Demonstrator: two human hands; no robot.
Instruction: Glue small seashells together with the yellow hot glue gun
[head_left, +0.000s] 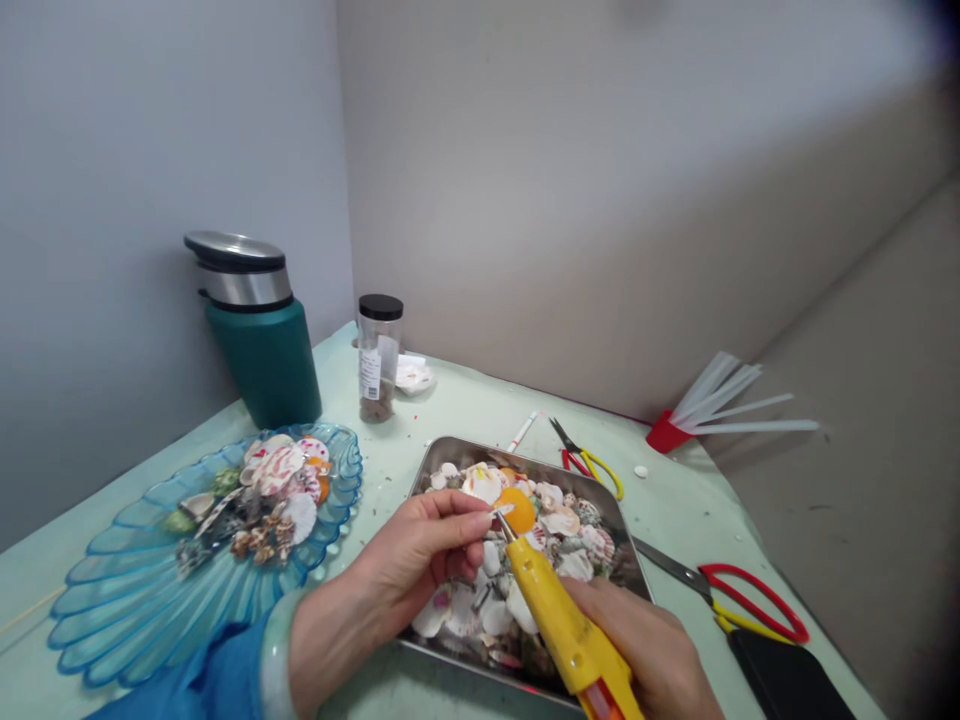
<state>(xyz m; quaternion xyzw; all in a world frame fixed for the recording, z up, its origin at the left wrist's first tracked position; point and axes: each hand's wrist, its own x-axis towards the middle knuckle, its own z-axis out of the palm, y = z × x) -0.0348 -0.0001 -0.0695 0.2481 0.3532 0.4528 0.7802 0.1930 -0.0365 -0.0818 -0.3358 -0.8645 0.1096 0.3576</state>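
Over a metal tray (442, 452) full of seashells, my left hand (431, 550) pinches a small whitish shell (502, 510) between thumb and fingertips. My right hand (645, 640) is wrapped round a yellow hot glue gun (562, 620), which points up and to the left. The metal nozzle meets or nearly meets the small shell; contact is too fine to make out. Behind the nozzle, among paler shells, lies an orange shell (517, 508). The fingers of my right hand are partly hidden by the gun.
Left stands a blue scalloped dish (247, 625) with shells, behind it a green bottle (262, 360) and a clear jar (377, 370). Right of the tray lie large scissors (750, 600), small scissors (585, 458), a black object (787, 675) and a red cup (667, 432) of glue sticks (720, 395).
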